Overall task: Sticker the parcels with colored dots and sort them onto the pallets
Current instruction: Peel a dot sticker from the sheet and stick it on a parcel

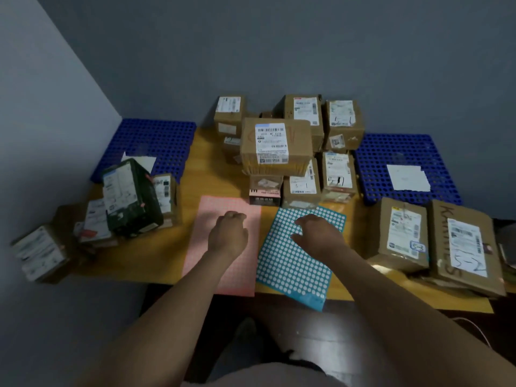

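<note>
Pink rectangular paper sticker sheet (pixel 240 277) at yellow table's (pixel 156 258) near edge, long axis pointing away, left hand (pixel 229 231) curled on it (grasp unclear), teal white-dotted sheet (pixel 293 275) alongside, skewed, right hand (pixel 317 233) spread flat atop.

Two blue pallets (pixel 156 135); two dot sheets, one pink (pixel 212 210), one teal (pixel 293 270); two white paper slips (pixel 407 177); roughly fifteen parcels (pixel 276 143), the blurred left pile defying exact count

The table (pixel 156 255) is yellow-orange. The pink sheet (pixel 243 275) carries faint tiny dots; the teal sheet (pixel 290 275), rows of white dots. The left pallet (pixel 156 138) and right pallet (pixel 405 152) are deep blue, gridded with holes. The parcels (pixel 248 141) are brown cardboard with white labels, but one dark green parcel (pixel 139 202) stands out.
</note>
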